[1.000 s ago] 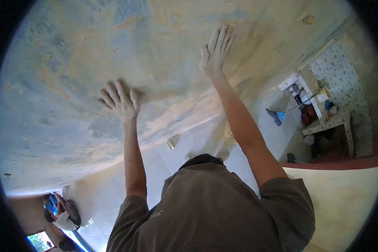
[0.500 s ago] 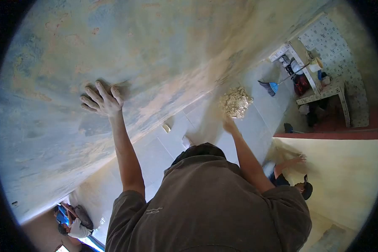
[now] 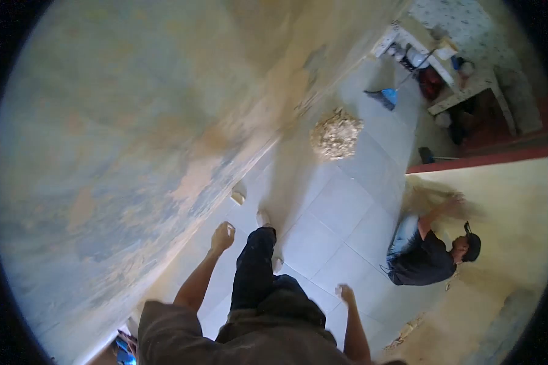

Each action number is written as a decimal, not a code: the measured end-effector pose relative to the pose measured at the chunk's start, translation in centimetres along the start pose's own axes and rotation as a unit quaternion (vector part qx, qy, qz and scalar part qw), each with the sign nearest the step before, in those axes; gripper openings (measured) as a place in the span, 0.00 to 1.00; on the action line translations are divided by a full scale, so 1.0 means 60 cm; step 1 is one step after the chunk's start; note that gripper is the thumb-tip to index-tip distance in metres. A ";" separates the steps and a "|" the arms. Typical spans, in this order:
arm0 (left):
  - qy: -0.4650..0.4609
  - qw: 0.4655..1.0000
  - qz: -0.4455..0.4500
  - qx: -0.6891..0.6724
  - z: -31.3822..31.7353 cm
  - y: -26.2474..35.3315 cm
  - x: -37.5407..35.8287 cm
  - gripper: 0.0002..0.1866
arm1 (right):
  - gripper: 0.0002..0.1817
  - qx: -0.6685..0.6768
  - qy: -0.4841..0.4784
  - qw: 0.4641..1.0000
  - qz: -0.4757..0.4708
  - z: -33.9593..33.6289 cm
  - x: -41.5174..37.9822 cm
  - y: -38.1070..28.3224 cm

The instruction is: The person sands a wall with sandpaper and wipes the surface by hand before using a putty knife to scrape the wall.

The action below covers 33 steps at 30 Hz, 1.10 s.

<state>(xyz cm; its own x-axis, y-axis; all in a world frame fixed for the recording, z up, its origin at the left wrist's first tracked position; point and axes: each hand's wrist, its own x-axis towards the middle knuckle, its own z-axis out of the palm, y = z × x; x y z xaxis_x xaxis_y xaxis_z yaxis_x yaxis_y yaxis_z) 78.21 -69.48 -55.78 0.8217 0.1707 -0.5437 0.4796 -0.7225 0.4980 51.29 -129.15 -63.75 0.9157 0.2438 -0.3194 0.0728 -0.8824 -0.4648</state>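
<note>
Left hand loosely curled, holding nothing, near weathered wall | right hand empty, fingers loose, above tiled floor | best placed flat, fingers spread.

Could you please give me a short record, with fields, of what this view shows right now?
Setting: room with a worn, patchy wall and a pale tiled floor
Left hand: hangs free near the wall, loosely curled, holding nothing
Right hand: low over the floor, holding nothing
Own leg: dark trousers, foot stepping forward on the tiles
Pile: crumbly tan heap on the floor by the wall
Other person: crouched in a dark shirt and cap, one arm raised to a yellow wall
Background: blue broom near a white bench
</note>
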 end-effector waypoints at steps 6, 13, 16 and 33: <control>-0.261 0.929 -0.223 0.138 0.321 -0.366 0.272 0.37 | 0.21 0.474 -0.166 0.683 0.530 0.077 -0.340 -0.126; -0.121 0.915 -0.385 -0.016 0.496 -0.452 0.494 0.48 | 0.29 0.572 -0.159 0.515 0.619 0.081 -0.236 -0.324; -0.094 0.907 -0.411 -0.001 0.564 -0.533 0.579 0.51 | 0.29 0.585 -0.118 0.501 0.626 0.090 -0.148 -0.373; -0.166 0.945 0.195 0.206 0.427 -0.171 0.354 0.18 | 0.14 0.387 0.031 0.769 0.507 0.080 0.073 -0.381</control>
<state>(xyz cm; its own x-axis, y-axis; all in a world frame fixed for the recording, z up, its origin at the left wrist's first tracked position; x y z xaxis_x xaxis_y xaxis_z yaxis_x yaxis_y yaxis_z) 82.83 -75.60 -89.77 0.7366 -0.3316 -0.5894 -0.0560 -0.8984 0.4355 51.71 -106.00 -58.49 0.3656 -0.4527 -0.8133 -0.9267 -0.0961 -0.3632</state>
